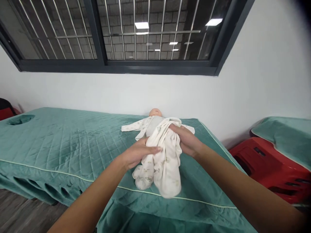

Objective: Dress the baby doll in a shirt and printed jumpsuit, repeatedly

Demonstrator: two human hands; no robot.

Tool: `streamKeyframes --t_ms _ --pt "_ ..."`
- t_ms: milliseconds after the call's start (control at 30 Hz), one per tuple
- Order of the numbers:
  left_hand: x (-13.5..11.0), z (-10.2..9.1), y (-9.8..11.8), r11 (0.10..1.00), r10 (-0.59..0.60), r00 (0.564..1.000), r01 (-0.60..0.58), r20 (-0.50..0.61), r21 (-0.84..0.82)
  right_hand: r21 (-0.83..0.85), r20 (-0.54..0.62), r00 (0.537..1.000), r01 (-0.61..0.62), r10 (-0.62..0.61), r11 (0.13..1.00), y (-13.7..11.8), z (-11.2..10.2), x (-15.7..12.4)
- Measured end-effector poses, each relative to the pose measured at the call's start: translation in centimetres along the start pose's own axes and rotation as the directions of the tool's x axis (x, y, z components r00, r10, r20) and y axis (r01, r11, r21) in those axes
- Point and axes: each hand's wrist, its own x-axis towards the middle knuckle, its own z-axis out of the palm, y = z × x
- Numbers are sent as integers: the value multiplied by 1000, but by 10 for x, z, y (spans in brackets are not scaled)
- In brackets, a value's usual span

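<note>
A baby doll point(155, 113) lies on its back on a teal quilted bed point(60, 142), head toward the wall. It wears a white patterned sleepsuit point(165, 161) with the sleeves spread out and the legs bunched near the bed's front edge. My left hand point(137, 153) lies on the left side of the sleepsuit, fingers stretched across the cloth. My right hand point(186, 139) grips the bunched fabric over the doll's middle from the right.
A round face hole point(20, 119) sits in the bed's far left end. Red plastic stools point(269, 165) stand at the right beside a second teal-covered bed point(284, 136). A white wall and a barred window point(121, 32) are behind. Wooden floor point(21, 213) shows at lower left.
</note>
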Motion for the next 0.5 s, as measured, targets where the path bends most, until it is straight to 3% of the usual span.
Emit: streamKeyframes --t_ms 100,200,267,333,367,433,500 --pt "-2 2 1 999 -26 999 25 26 29 43 -46 999 -28 30 999 2 1 -8" --pt "3 1 1 993 90 992 -95 -84 -66 -71 79 988 -130 136 989 6 3 -20" --pt "7 1 0 973 163 972 -187 -170 -134 -200 249 932 -216 263 956 8 4 -26" --pt "11 3 -2 956 174 956 -222 -236 -193 -316 340 868 -256 361 914 9 4 -28" --pt "13 4 -4 954 145 957 -203 -250 -222 -351 328 869 -252 370 902 10 5 -27" --pt "15 7 -9 953 45 973 -110 -226 -281 -372 228 920 -221 319 902 13 5 -23" --pt "16 11 -16 944 -17 984 -42 -176 -326 -291 116 968 -179 221 940 16 5 -17"
